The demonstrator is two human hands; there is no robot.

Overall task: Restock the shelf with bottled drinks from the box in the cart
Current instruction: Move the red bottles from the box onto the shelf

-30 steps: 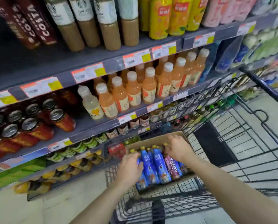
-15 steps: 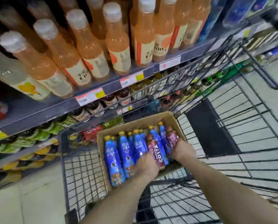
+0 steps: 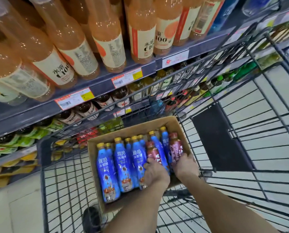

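A cardboard box (image 3: 135,127) lies in the wire cart (image 3: 241,148). It holds several blue bottles (image 3: 107,172) with yellow caps and two maroon Costa bottles. My left hand (image 3: 154,172) is curled round the lower part of one maroon Costa bottle (image 3: 154,153) in the middle of the box. At the box's right side my right hand (image 3: 185,164) grips the second maroon bottle (image 3: 175,147). Both bottles still lie among the others in the box.
The shelf (image 3: 106,84) on the left carries orange drink bottles (image 3: 140,31) close above the cart, with dark bottles and green packs on lower shelves. A black flap (image 3: 216,140) hangs at the cart's far end. Pale floor tiles show beneath the cart.
My head has dropped closer to the cart, so the box looks bigger. Both hands have sunk lower among the bottles and closed round the two maroon ones.
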